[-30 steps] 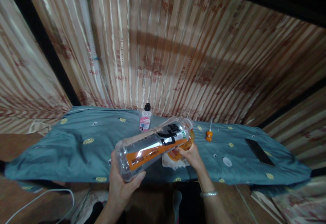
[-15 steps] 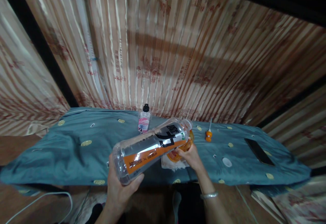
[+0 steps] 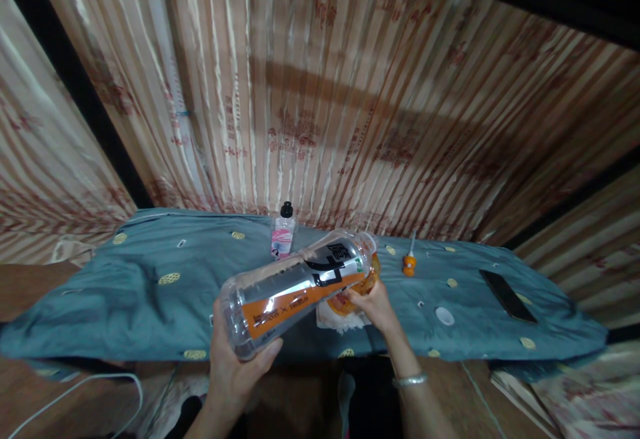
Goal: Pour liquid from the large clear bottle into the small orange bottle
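Observation:
My left hand [image 3: 235, 359] is wrapped round the base of a large clear plastic bottle [image 3: 290, 296] with an orange and silver label. The bottle lies tilted in the air, its neck pointing right and a little up. Its mouth is over an orange see-through bottle [image 3: 345, 302], which my right hand [image 3: 374, 306] grips. The large bottle covers part of the orange one, so I cannot tell whether their mouths touch. Beneath the orange bottle is a white tissue [image 3: 345, 321].
On the green bedspread [image 3: 135, 292] stands a small clear bottle [image 3: 283, 236] with a black cap. To the right lie an orange pump top [image 3: 409, 264], a white round cap [image 3: 445, 316] and a dark phone [image 3: 507, 296]. A striped curtain [image 3: 300, 92] hangs behind.

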Motion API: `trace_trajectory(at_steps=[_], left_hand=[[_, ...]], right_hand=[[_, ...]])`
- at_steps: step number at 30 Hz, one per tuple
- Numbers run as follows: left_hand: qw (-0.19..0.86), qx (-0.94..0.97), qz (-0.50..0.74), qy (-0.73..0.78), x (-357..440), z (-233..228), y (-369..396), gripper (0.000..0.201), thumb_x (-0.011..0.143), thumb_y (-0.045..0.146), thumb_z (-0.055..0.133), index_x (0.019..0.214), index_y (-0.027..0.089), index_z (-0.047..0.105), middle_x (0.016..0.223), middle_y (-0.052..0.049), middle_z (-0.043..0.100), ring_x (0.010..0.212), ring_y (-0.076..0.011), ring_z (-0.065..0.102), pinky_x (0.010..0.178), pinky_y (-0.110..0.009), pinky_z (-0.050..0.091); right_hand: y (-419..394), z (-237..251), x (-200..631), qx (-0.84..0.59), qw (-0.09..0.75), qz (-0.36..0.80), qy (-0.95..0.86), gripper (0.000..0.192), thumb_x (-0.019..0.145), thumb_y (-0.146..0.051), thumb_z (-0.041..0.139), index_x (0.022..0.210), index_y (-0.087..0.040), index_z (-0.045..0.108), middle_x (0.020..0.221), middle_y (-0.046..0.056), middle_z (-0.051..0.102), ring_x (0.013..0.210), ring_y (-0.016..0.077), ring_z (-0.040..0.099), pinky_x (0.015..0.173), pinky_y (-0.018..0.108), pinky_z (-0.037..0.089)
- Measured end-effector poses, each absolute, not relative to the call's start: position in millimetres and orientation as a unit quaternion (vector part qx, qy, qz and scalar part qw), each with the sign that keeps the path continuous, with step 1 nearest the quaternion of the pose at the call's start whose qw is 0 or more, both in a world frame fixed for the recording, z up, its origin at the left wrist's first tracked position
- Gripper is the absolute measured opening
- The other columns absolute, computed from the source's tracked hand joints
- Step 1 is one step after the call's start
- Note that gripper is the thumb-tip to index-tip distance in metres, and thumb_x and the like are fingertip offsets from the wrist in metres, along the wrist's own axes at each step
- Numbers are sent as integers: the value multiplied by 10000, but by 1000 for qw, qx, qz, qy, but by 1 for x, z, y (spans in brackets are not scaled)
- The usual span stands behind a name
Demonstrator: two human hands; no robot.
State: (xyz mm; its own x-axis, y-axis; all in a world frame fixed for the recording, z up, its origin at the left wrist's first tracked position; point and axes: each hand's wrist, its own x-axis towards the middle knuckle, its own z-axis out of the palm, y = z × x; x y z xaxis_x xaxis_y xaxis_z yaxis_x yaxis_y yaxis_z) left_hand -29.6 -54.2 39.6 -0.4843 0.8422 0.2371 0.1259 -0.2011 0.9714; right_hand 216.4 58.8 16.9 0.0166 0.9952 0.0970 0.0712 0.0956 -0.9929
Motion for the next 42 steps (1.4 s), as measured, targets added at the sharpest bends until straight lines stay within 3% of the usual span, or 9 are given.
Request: trace_trajectory(at_steps=[23,30,36,42], left_hand=[[264,420,660,564,-25,43,-56,752,642,581,800,1245,199,562,1073,-80,690,949,-282,696,871,-418,564],[273,422,655,564,-25,43,-56,833,648,593,798,1319,181,522,1122,-99,694,983,-292,701,899,-420,560],[266,424,656,566,-26,42,-55,787,640,603,797,1266,186,564,1069,-85,694,956,-289,704,887,-420,567],[260,425,663,559,-25,42,-54,835,634,596,802,1312,185,542,1159,-104,682,1047,-307,687,949,-442,547]], right_hand=[[59,16,218,-501,510,455,-530,452,539,-379,881,901,-218,662,963,80,812,921,313,770,874,451,615],[59,16,217,-505,514,458,-521,476,515,-397,907,885,-219,666,959,79,817,908,316,772,864,454,616],[58,19,216,-501,513,462,-522,500,502,-404,920,897,-222,673,969,74,820,917,321,775,880,461,618],[58,19,217,-496,509,466,-527,458,534,-395,899,895,-231,669,971,78,819,935,322,775,872,446,627]])
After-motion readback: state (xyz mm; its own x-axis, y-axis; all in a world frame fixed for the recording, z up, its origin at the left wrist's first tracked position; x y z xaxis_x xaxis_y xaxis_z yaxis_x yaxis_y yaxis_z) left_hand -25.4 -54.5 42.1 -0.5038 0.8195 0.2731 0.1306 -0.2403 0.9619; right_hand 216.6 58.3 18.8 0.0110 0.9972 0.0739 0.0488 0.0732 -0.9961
